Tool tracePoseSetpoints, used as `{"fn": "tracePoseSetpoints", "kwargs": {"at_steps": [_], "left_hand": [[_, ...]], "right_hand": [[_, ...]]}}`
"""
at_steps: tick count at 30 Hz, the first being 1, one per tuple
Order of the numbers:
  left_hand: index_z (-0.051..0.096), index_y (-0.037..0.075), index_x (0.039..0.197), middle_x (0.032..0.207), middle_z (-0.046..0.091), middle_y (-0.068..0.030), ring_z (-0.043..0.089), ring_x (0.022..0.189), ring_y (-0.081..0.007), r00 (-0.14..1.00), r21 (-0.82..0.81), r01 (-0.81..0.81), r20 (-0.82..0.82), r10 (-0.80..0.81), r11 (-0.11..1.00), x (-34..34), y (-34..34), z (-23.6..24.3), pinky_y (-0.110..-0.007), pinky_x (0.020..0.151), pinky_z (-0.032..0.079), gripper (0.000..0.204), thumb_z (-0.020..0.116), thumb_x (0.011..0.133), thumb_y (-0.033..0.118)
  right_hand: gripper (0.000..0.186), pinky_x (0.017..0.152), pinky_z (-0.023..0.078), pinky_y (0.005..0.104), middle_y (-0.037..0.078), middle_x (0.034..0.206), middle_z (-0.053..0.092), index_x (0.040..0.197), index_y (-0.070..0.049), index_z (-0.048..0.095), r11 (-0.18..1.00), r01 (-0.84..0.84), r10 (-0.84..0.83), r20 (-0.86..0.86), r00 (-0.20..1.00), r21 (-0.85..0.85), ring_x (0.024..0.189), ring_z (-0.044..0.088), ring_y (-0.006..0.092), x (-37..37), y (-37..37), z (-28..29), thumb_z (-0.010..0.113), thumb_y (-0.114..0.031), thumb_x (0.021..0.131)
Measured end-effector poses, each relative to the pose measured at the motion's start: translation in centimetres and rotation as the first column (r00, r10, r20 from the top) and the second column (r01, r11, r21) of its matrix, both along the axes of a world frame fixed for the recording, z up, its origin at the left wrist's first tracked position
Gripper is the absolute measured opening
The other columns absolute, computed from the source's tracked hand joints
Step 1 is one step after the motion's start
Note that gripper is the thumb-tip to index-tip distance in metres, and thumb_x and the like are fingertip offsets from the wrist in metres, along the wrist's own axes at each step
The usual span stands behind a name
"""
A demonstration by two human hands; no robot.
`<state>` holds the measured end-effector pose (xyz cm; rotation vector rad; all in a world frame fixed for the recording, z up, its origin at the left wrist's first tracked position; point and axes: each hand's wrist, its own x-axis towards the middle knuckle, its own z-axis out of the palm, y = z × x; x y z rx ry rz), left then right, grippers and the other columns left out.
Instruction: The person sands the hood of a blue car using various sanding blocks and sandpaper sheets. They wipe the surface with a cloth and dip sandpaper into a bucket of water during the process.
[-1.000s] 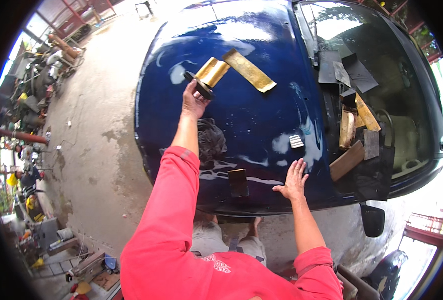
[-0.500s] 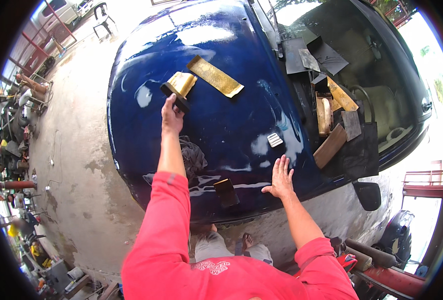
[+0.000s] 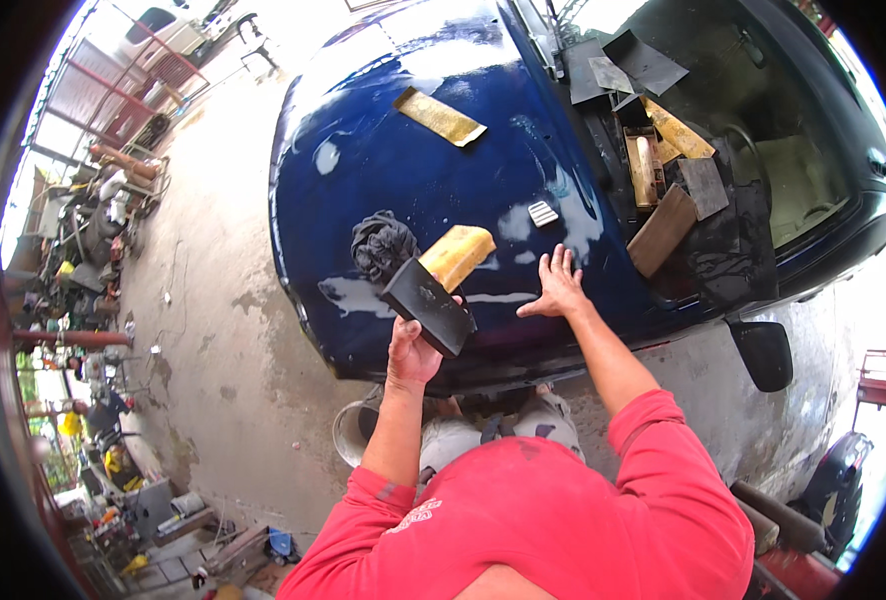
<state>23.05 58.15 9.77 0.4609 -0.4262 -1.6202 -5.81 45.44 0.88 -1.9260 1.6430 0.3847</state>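
Observation:
My left hand [image 3: 413, 345] grips a black rectangular block [image 3: 428, 310] together with a curved gold-yellow sheet or pad [image 3: 458, 252], above the near part of the blue car hood [image 3: 373, 110]. My right hand [image 3: 558, 285] is spread open on or just over the hood, below a small white slotted piece [image 3: 543, 214]. A dark crumpled cloth [image 3: 373, 245] lies left of the block, and a flat gold strip [image 3: 440, 117] lies farther up the hood.
Assorted sheets and boards [image 3: 668, 230] lie along the windshield [image 3: 793, 160]. A side mirror [image 3: 763, 355] juts at the near right. A bucket [image 3: 351, 430] stands by my legs. Cluttered parts and tools [image 3: 108, 230] line the left side; a chair [image 3: 253, 45] stands beyond.
My left hand has lifted the block and gold piece from beside the strip and brought them down toward me, over the near hood. My right hand stays spread.

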Motion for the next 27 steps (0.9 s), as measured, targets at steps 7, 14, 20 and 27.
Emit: {"fn": "tracePoseSetpoints", "kwargs": {"at_steps": [7, 14, 20, 27], "left_hand": [[0.04, -0.003, 0.164, 0.161, 0.054, -0.0141, 0.064, 0.138, -0.0401, 0.997, -0.069, -0.075, 0.008, 0.076, 0.995, -6.7, 5.3, 4.1, -0.056, 0.118, 0.052, 0.093, 0.085, 0.087, 0.023], [0.043, -0.004, 0.161, 0.156, 0.057, -0.0159, 0.069, 0.13, -0.0395, 0.998, 0.02, -0.052, 0.043, 0.051, 0.998, -7.4, 8.6, 6.0, -0.052, 0.112, 0.057, 0.09, 0.083, 0.088, 0.028], [0.057, -0.006, 0.149, 0.136, 0.071, -0.0284, 0.075, 0.116, -0.0416, 0.948, 0.054, -0.272, 0.185, 0.258, 0.961, -2.3, 10.9, 7.0, -0.051, 0.1, 0.063, 0.066, 0.048, 0.111, 0.047], [0.066, -0.004, 0.141, 0.139, 0.068, -0.016, 0.068, 0.124, -0.0245, 0.277, -0.189, -0.526, 0.884, 0.377, 0.829, -1.9, 11.1, 6.0, -0.038, 0.106, 0.054, 0.048, 0.063, 0.108, 0.03]], "right_hand": [[0.085, 0.124, 0.039, 0.0499, 0.008, 0.168, 0.052, 0.17, -0.015, 0.041, 0.582, -0.504, -0.779, 0.616, -0.12, 0.638, 0.155, 0.047, 0.0239, 1.8, 5.1, 5.5, 0.059, -0.068, 0.106], [0.038, 0.101, 0.062, 0.0451, 0.011, 0.127, 0.076, 0.14, -0.004, 0.063, 0.706, -0.049, -0.655, 0.624, -0.425, 0.707, 0.115, 0.076, 0.0257, 2.9, 5.9, 10.3, 0.071, -0.008, 0.103], [0.031, 0.088, 0.067, 0.0388, 0.007, 0.121, 0.077, 0.135, -0.004, 0.068, 0.837, -0.102, -0.547, 0.827, -0.133, 0.537, 0.106, 0.078, 0.017, 3.5, 7.6, 12.2, 0.072, -0.012, 0.106], [0.031, 0.092, 0.066, 0.0405, 0.007, 0.121, 0.076, 0.137, -0.003, 0.065, 0.728, -0.263, -0.672, 0.735, -0.092, 0.633, 0.106, 0.078, 0.0191, 9.6, 12.3, 13.9, 0.064, -0.019, 0.111]]}}
